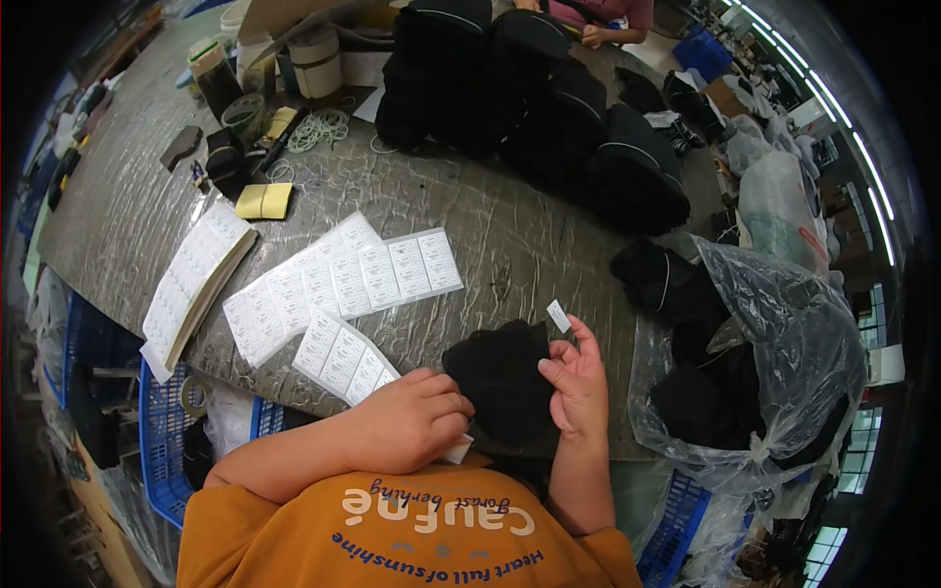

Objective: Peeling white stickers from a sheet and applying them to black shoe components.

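My left hand (417, 416) is closed, fingers curled, over a sheet of white labels (343, 360). Part of the sheet comes out below the hand; the fingertips are hidden. Just right of them lies a stack of black fabric pieces (498, 377) with a wavy outline, flat on the table. My right hand (578, 387) is raised over the stack's right edge. A single small white label (558, 316) clings to its index fingertip, with the thumb held lower and apart from it. More label sheets (338, 279) overlap just beyond my left hand.
A thick pad of label sheets (196, 284) lies at the left, near a yellow note pad (263, 201) and string (319, 129). Bundled black fabric (549, 108) is piled at the back; a clear plastic bag (774, 363) of black bundles stands right. Another person's hand (594, 36) shows far off.
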### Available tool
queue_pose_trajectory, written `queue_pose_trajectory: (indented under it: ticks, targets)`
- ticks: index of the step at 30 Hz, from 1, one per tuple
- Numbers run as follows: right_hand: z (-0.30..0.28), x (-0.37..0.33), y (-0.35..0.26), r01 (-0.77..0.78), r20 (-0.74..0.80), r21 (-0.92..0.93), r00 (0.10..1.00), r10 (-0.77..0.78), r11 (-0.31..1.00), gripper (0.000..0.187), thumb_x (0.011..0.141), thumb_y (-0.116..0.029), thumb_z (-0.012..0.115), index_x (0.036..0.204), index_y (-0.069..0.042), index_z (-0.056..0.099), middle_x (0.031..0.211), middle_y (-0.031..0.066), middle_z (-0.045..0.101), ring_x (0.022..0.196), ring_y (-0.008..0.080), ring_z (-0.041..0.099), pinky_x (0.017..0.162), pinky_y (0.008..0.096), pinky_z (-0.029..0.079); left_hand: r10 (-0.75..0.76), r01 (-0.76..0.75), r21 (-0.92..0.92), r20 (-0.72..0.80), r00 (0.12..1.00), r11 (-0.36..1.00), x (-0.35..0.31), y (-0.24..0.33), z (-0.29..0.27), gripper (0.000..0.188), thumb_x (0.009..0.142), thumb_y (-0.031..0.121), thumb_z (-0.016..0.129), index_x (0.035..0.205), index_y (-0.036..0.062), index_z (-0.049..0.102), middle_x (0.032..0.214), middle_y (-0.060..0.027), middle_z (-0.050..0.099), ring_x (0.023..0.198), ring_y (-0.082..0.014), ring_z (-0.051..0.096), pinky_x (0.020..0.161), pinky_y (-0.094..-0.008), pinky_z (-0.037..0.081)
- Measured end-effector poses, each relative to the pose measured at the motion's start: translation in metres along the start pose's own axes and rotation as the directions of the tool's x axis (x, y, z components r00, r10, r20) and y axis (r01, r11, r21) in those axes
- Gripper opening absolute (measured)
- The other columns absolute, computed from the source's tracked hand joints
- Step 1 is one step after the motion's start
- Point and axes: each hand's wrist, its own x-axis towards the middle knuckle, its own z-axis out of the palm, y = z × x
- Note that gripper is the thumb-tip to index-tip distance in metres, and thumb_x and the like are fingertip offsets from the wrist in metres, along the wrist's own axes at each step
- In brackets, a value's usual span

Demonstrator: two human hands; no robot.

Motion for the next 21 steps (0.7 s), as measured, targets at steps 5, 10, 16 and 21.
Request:
queue_pose_trajectory:
  ticks: [5,10,16,21]
  targets:
    - [0.007,-0.003,-0.003,0.013,-0.023,-0.087,1.0,-0.015,0.996,0.078,0.071,0.02,0.066,0.139,-0.006,0.038,0.094,0.0051,0.055,0.083,0.0095,0.056,0.08,0.0238,0.051,-0.033,0.033,-0.004,0.009,0.999,0.999,0.002,0.001,-0.002,0.015,0.068,0.012,0.068,0.075,0.0032,0.058,0.11,-0.0138,0.064,0.097,-0.0284,0.059,0.082,-0.0392,0.046]
    - [0.008,-0.004,0.0,0.038,-0.03,-0.224,0.998,-0.046,0.974,0.078,0.072,0.019,0.066,0.14,-0.005,0.036,0.094,0.0054,0.053,0.082,0.009,0.056,0.077,0.0221,0.05,0.003,-0.003,0.055,0.01,1.0,0.998,0.009,-0.004,0.001,0.016,0.077,0.014,0.062,0.083,-0.0005,0.06,0.123,-0.0218,0.059,0.116,-0.0344,0.053,0.097,-0.0432,0.041]
    - [0.008,-0.008,0.0,0.163,-0.069,-0.604,0.964,-0.255,0.78,0.062,0.077,0.011,0.068,0.133,-0.003,0.045,0.104,0.0064,0.051,0.082,0.0099,0.054,0.071,0.0206,0.047,-0.03,0.016,0.11,0.123,0.992,0.994,0.006,-0.011,0.01,0.018,0.075,0.017,0.062,0.076,-0.0003,0.059,0.129,-0.0226,0.056,0.123,-0.0357,0.051,0.105,-0.0483,0.037]
    - [0.009,-0.014,-0.014,0.255,-0.006,-0.501,0.955,-0.298,0.827,0.024,0.089,0.002,0.061,0.113,0.001,0.057,0.099,0.0027,0.056,0.081,0.0076,0.054,0.072,0.0198,0.044,-0.038,0.021,0.115,0.144,0.989,0.993,0.007,-0.011,0.008,0.018,0.076,0.018,0.061,0.078,-0.0004,0.06,0.129,-0.0217,0.056,0.125,-0.0344,0.049,0.106,-0.0483,0.036]
